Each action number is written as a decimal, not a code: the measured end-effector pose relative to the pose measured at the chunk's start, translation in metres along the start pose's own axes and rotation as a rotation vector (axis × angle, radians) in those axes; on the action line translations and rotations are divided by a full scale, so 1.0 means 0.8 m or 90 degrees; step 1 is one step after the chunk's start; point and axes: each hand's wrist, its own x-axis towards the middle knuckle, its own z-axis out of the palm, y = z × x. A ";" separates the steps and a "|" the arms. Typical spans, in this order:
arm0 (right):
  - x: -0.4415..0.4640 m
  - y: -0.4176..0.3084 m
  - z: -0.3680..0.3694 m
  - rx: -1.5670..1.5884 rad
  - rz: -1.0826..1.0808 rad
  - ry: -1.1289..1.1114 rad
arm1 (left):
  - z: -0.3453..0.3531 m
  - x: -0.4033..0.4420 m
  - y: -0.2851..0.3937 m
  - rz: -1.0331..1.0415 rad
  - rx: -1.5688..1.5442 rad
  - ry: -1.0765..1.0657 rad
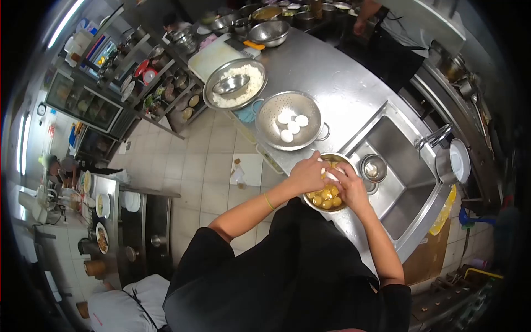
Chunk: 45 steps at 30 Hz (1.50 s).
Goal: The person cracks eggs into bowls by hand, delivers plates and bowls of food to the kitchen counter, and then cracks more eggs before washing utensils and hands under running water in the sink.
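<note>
Both my hands meet above a metal bowl that holds several egg yolks. Between the closed fingers of my left hand and my right hand is a white eggshell, partly covered by the fingers. Just beyond the bowl stands a metal colander with several white eggs in it. To the right of the bowl, a small metal bowl rests at the sink's left side.
The sink with its faucet lies to the right. Farther back are a large bowl of white food, a cutting board and an orange-handled tool. Another person is at lower left; a hand shows at the top.
</note>
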 end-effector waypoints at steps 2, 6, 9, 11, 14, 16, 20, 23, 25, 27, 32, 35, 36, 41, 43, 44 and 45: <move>0.001 0.010 0.013 0.116 0.049 0.063 | 0.006 0.001 -0.005 -0.006 -0.057 0.046; -0.017 0.024 -0.005 0.387 0.265 0.188 | 0.003 0.012 -0.047 0.131 -0.441 0.004; -0.067 0.003 -0.125 0.154 0.290 0.420 | -0.018 -0.006 -0.028 -0.038 -0.746 -0.136; -0.119 0.004 -0.222 -0.219 0.077 0.726 | -0.021 -0.021 -0.014 -0.060 -0.877 -0.123; -0.164 0.031 -0.350 -0.259 -0.136 1.069 | -0.021 -0.029 -0.007 -0.070 -0.970 -0.125; -0.214 0.089 -0.387 -0.303 0.130 1.051 | -0.018 -0.033 0.007 -0.079 -1.070 -0.159; -0.225 0.117 -0.304 -0.297 0.388 0.828 | 0.002 -0.032 0.007 -0.065 -1.007 -0.128; -0.212 0.144 -0.161 -0.029 0.285 0.489 | 0.018 -0.032 0.009 -0.041 -0.946 -0.121; -0.111 0.006 -0.097 -0.057 0.163 0.201 | 0.029 -0.027 0.018 -0.044 -0.835 -0.125; -0.069 -0.043 -0.047 0.053 0.063 0.101 | 0.039 -0.017 0.022 0.029 -0.725 -0.129; -0.036 -0.042 -0.004 0.027 -0.007 0.064 | 0.046 -0.018 0.010 0.116 -0.719 -0.054; -0.033 -0.031 0.003 0.169 0.095 0.120 | 0.030 -0.022 0.002 -0.204 -1.086 -0.019; -0.032 -0.022 0.003 0.348 0.180 0.145 | 0.030 -0.022 -0.010 -0.205 -1.091 -0.014; -0.029 -0.037 -0.027 0.440 0.240 0.214 | 0.041 -0.026 -0.022 -0.015 -1.032 -0.072; -0.019 -0.068 -0.050 0.085 -0.016 0.255 | 0.033 -0.027 -0.013 -0.009 -0.808 -0.045; -0.017 -0.072 -0.047 0.085 -0.014 0.255 | 0.032 -0.029 -0.007 -0.009 -0.808 -0.047; -0.017 -0.074 -0.044 0.077 -0.108 0.305 | 0.033 -0.028 0.000 0.024 -0.711 0.015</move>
